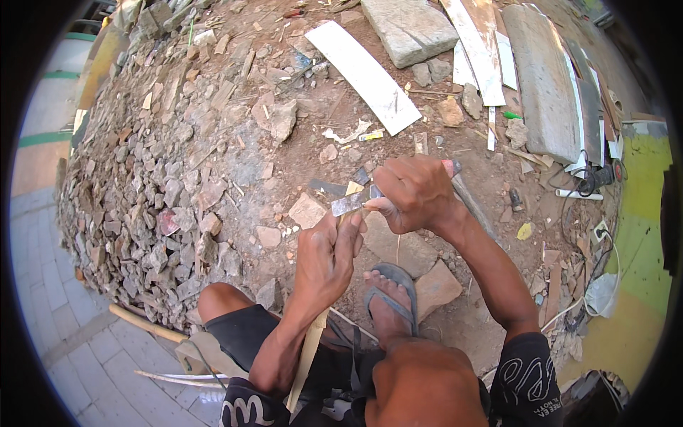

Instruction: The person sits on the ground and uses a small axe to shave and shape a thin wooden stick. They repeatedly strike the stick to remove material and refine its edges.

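My right hand (409,192) is closed around a blade tool (348,203), with a reddish end showing beyond the fist on the right and flat grey metal reaching left. My left hand (324,260), just below and left of it, is closed on a pale bamboo-like strip (309,356) that runs down between my legs. The strip's top lies at the metal blade by my left fingertips; whether they touch is hard to tell. My sandalled foot (388,313) is below my hands.
Rubble (163,213) covers the left side, beside a paved strip (64,292). Ahead lie a white board (363,75), a concrete slab (405,28) and long planks (484,57). At right are a corded power tool (601,178), cables with a socket (600,231) and a yellow-green surface (640,285).
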Tool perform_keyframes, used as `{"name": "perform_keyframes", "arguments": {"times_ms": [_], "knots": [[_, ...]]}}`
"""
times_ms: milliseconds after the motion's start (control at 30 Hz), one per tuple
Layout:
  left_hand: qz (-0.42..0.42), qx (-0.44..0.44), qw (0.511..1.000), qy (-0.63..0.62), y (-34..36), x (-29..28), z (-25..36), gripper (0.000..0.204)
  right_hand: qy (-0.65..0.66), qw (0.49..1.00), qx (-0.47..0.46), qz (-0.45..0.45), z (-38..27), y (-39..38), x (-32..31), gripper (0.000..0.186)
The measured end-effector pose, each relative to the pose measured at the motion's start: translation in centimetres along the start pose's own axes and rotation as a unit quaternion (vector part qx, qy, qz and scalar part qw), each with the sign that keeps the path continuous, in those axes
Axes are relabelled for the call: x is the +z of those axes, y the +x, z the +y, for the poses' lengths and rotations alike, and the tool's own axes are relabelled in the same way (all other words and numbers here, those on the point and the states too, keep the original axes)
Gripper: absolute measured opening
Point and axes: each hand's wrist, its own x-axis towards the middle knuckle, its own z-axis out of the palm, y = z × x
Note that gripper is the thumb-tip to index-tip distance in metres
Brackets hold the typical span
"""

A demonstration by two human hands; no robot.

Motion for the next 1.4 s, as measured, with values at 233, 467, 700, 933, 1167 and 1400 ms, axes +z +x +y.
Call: {"name": "perform_keyframes", "arguments": {"times_ms": [233, 467, 700, 933, 1167, 1400], "knots": [[-0.015, -0.002, 1.0, -0.026, 0.5, -0.3, -0.3, 0.03, -0.033, 0.998, -0.05, 0.021, 1.7, 0.8, 0.3, 0.048], [-0.009, -0.013, 0.999, -0.04, 1.0, -1.0, 0.2, 0.031, -0.05, 0.996, -0.061, 0.036, 2.7, 2.0, 0.4, 0.051], [-0.061, -0.117, 0.972, -0.196, -1.2, -2.1, -2.2, 0.03, -0.091, 0.984, 0.15, 0.034, 4.9, 1.0, -5.2, 0.048], [-0.101, -0.132, 0.95, -0.264, -0.5, -1.7, -0.9, 0.033, 0.082, 0.993, 0.071, -0.037, -2.4, 0.7, -2.3, 0.037], [-0.078, -0.114, 0.966, -0.219, -0.8, -0.9, -1.1, 0.037, 0.053, 0.995, 0.062, -0.061, -3.6, 0.4, -1.9, 0.038], [-0.061, -0.082, 0.981, -0.164, -0.8, -0.3, -1.3, 0.037, 0.051, 0.995, 0.063, -0.056, -3.7, -0.2, -1.7, 0.039]]}}
